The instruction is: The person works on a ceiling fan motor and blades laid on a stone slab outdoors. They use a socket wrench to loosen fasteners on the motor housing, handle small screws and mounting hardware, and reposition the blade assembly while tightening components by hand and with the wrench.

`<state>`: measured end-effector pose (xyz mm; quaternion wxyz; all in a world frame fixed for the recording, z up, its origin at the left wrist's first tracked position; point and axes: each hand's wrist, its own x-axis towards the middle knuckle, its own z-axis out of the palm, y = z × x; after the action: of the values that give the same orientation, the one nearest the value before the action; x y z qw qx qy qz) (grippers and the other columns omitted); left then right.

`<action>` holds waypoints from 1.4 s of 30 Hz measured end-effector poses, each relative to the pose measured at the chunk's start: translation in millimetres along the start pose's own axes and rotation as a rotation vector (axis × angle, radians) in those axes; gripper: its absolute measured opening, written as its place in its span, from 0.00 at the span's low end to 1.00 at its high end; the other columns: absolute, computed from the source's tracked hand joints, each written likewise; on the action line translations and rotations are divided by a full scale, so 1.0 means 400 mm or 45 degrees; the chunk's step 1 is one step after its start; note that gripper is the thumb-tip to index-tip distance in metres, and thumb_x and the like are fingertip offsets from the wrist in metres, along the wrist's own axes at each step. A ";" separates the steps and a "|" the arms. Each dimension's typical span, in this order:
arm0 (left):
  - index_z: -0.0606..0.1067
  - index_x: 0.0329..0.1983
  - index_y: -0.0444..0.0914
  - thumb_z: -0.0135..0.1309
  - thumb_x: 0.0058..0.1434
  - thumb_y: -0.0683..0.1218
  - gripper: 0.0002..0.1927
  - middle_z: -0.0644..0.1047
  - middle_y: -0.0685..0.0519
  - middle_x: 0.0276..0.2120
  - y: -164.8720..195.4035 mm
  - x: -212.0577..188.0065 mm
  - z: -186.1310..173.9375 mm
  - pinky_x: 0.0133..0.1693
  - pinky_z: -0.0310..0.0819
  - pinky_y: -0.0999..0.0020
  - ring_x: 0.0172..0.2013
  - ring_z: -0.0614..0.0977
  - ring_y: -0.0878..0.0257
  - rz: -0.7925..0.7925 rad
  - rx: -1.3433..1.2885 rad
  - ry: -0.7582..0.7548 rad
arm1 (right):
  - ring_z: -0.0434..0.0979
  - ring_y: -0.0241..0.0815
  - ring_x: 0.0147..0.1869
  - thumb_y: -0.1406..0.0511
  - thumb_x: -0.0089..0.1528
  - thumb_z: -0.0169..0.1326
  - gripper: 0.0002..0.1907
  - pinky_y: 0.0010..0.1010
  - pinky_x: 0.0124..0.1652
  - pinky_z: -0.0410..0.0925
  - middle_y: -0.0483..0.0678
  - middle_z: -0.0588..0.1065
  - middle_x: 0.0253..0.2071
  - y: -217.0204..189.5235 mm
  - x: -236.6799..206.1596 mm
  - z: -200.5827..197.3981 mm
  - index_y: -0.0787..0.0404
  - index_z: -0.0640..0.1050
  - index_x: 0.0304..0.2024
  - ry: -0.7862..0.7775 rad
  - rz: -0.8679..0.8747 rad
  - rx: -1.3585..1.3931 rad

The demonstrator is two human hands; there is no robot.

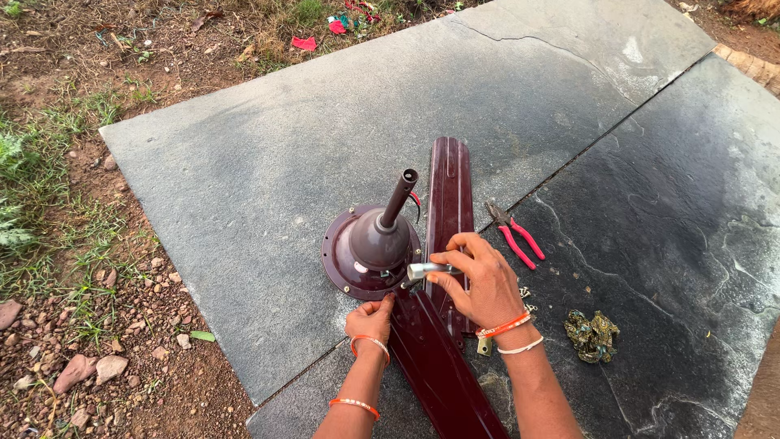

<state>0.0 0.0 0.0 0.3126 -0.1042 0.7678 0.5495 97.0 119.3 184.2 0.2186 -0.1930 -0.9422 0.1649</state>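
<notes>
Outdoors, on grey stone slabs (pixel 268 146) laid over bare earth; a darker slab (pixel 682 236) to the right, split from the pale one by a long diagonal seam. Around the slabs: reddish soil, pebbles (pixel 89 366), thin grass (pixel 24 195) at the left, scraps of red litter (pixel 305 42) at the top edge.

At the middle of the stone lay a maroon ceiling fan motor (pixel 370 248), round housing flat on the slab, its down-rod (pixel 398 197) tilted up and to the right. One blade (pixel 451 195) stretched away from the motor, another blade (pixel 443 366) ran toward the bottom edge.

Left hand (pixel 370 319) pressed against the near rim of the motor where the lower blade met it, fingers curled together, not clearly gripping anything. Right hand (pixel 479 280) closed around a small silver tool (pixel 426 270), thumb and fingers clamped on it, its tip set against the motor's base. Orange and white bands on both wrists.

Just right of the far blade, red-handled pliers (pixel 513 236) on the dark slab, untouched. Near the right wrist, a few small metal bits (pixel 526 293) and a crumpled greenish rag (pixel 591 335), well apart from the motor
</notes>
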 end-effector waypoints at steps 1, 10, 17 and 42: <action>0.86 0.30 0.36 0.69 0.53 0.57 0.19 0.81 0.56 0.21 0.001 0.000 0.000 0.34 0.73 0.70 0.24 0.75 0.69 -0.005 0.003 0.000 | 0.78 0.43 0.38 0.55 0.56 0.66 0.16 0.36 0.39 0.71 0.44 0.76 0.38 -0.003 0.002 0.000 0.51 0.82 0.43 -0.001 0.011 -0.019; 0.86 0.29 0.35 0.69 0.53 0.56 0.18 0.80 0.56 0.20 0.003 -0.001 -0.002 0.33 0.72 0.71 0.24 0.75 0.70 -0.006 -0.006 -0.012 | 0.74 0.45 0.23 0.59 0.56 0.63 0.26 0.39 0.26 0.68 0.46 0.71 0.22 -0.031 0.009 -0.004 0.47 0.80 0.58 -0.100 0.270 -0.040; 0.86 0.30 0.36 0.69 0.52 0.58 0.19 0.80 0.55 0.21 0.003 0.001 -0.002 0.34 0.73 0.70 0.24 0.76 0.69 -0.002 0.037 0.000 | 0.75 0.43 0.24 0.59 0.61 0.61 0.14 0.38 0.28 0.70 0.44 0.71 0.22 -0.022 0.005 0.014 0.43 0.83 0.50 -0.167 0.192 0.018; 0.86 0.30 0.37 0.69 0.52 0.57 0.18 0.81 0.54 0.21 0.004 -0.004 0.001 0.35 0.75 0.69 0.25 0.77 0.68 -0.032 0.039 0.030 | 0.78 0.48 0.43 0.52 0.53 0.66 0.19 0.40 0.38 0.67 0.44 0.76 0.39 -0.013 0.024 -0.009 0.56 0.82 0.39 0.041 -0.080 -0.186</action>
<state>0.5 0.5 1.9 0.3119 -0.1154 0.7784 0.5324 89.3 119.9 192.8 0.2241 -0.1813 -0.9537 0.0857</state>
